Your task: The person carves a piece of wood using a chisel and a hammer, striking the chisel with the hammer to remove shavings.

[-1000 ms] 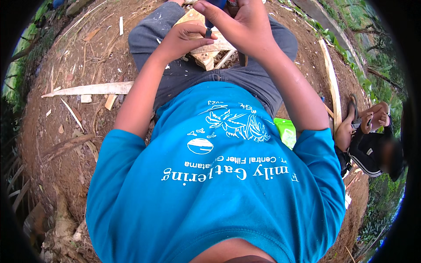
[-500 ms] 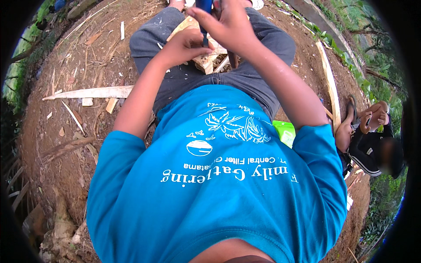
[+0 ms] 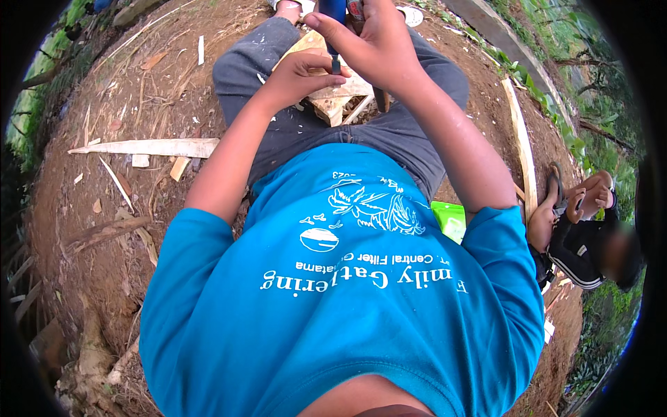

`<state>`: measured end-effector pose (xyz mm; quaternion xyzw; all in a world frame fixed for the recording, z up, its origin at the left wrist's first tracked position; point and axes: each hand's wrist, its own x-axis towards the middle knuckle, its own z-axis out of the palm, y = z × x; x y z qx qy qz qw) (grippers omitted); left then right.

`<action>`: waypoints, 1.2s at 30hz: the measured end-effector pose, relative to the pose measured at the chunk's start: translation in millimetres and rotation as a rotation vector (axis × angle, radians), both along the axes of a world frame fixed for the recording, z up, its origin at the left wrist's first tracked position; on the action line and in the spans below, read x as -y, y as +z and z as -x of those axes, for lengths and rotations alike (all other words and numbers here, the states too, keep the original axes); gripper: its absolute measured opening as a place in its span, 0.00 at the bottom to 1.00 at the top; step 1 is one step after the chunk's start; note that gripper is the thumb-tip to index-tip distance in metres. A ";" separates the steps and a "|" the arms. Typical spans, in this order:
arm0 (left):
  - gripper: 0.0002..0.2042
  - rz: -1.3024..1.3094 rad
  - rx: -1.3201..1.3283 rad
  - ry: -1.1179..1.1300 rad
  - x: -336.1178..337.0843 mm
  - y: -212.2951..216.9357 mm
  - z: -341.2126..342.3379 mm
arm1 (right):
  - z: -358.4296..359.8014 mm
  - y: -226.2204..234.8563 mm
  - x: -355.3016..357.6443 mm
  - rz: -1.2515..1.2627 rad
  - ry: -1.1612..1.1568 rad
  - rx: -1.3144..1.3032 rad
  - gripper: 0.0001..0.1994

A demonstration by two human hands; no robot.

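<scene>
At the top of the view, between my knees, stands a blue tool [image 3: 335, 10] with a narrow dark end [image 3: 336, 64]; its upper part is cut off. My left hand [image 3: 300, 75] is closed, with finger and thumb pinched about that dark end. Across the blue body stretches the thumb of my right hand [image 3: 379, 52]; its other fingers are largely cut off by the frame edge, so its hold is unclear. Under the hands lies a pale block of wood [image 3: 329, 105]. A dark handle-like piece [image 3: 381, 99] shows below my right palm; whether it is held is hidden.
A long pointed wood strip [image 3: 149, 147] lies on the dirt at left, with chips around it. Another long strip [image 3: 520, 139] is at right. A green packet [image 3: 450, 219] rests beside my right elbow. Someone in dark clothes [image 3: 583, 243] sits at far right.
The whole view has shifted slightly, with the ground, legs and tool appearing a little further right. Both hands keep nearly the same pose at the blue tool.
</scene>
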<state>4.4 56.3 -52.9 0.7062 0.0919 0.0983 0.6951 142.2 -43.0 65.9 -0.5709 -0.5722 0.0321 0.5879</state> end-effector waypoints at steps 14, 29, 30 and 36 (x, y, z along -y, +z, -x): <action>0.10 0.044 -0.009 0.036 -2.5 -3.5 -1.5 | 0.3 1.4 10.7 0.027 -0.046 -0.212 0.29; 0.08 -0.246 0.019 0.056 3.4 7.9 -0.2 | 3.5 -6.4 8.2 0.145 -0.103 -0.134 0.25; 0.08 -0.170 -0.001 0.031 4.1 7.3 0.2 | 3.6 -9.2 7.8 0.202 -0.089 -0.150 0.25; 0.07 -0.303 0.107 -0.050 2.9 -2.6 -0.2 | 9.7 -12.8 8.7 0.174 -0.094 -0.176 0.21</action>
